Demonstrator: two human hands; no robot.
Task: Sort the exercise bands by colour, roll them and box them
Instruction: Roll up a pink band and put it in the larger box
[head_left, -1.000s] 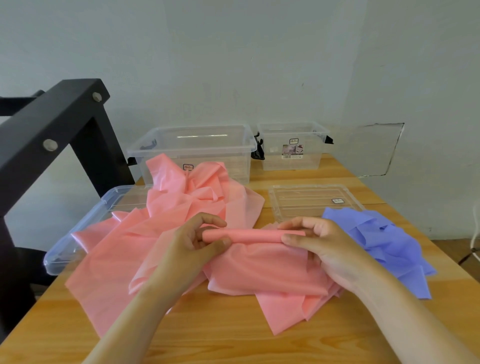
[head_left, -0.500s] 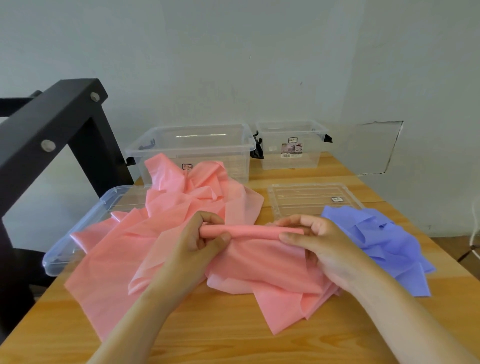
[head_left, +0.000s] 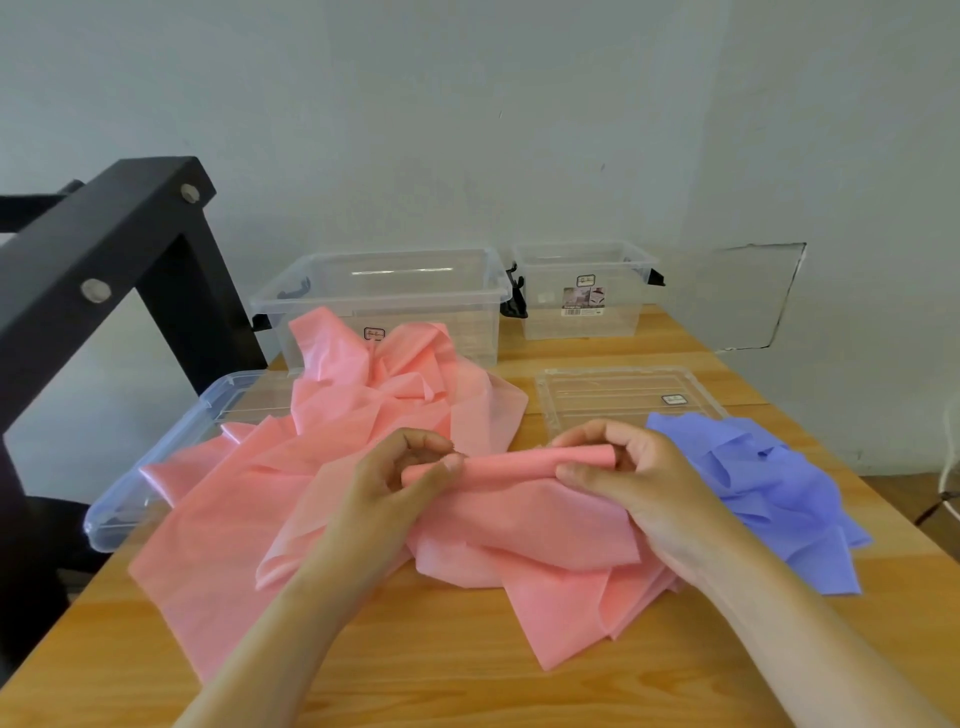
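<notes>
A heap of pink exercise bands (head_left: 363, 415) covers the middle of the wooden table (head_left: 467, 665). One pink band is partly wound into a thin roll (head_left: 519, 462), held just above the heap. My left hand (head_left: 395, 483) pinches the roll's left end between thumb and fingers. My right hand (head_left: 628, 473) grips its right end, fingers curled over the top. The band's loose tail hangs from the roll onto the heap. A pile of blue bands (head_left: 769, 493) lies to the right, beside my right wrist.
Two open clear boxes stand at the back: a large one (head_left: 384, 296) and a smaller one (head_left: 582, 291). A clear lid (head_left: 623, 389) lies flat behind the blue pile. Another lid (head_left: 156, 467) sits at the left edge under the pink heap. A black metal frame (head_left: 104, 249) rises at the left.
Both hands have kept turning the pink roll; it has lifted slightly and its right end now pokes out past my right fingers. The heaps have stayed put.
</notes>
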